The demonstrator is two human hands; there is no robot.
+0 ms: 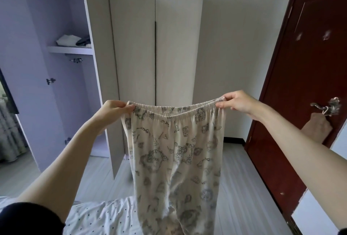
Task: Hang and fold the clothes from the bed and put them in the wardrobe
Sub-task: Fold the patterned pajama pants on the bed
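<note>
1. trousers [178, 159], cream with a grey print, hang in the centre of the frame, held up by the elastic waistband [176, 108] with the legs dropping to the lower edge, over the bed [97, 217].
2. left hand [112, 109] pinches the waistband's left end, fingers curled round the fabric; right hand [236, 103] pinches the right end the same way. each grip is closed on cloth, and the band runs taut between them.
3. step in hand, as i judge it: squaring the trousers before folding. to do it well, keep both ends level, let the legs hang free of twists, then bring one hand across so the legs lie one on the other.
4. lay them flat on the bed for the later folds; folding in the air risks a crooked crease.
5. wardrobe [56, 77] stands open at the left of the frame, with folded clothes [69, 39] on a shelf [69, 49] at upper left, a likely place for the trousers.
6. dark red door [304, 84] stands at the right.
</note>
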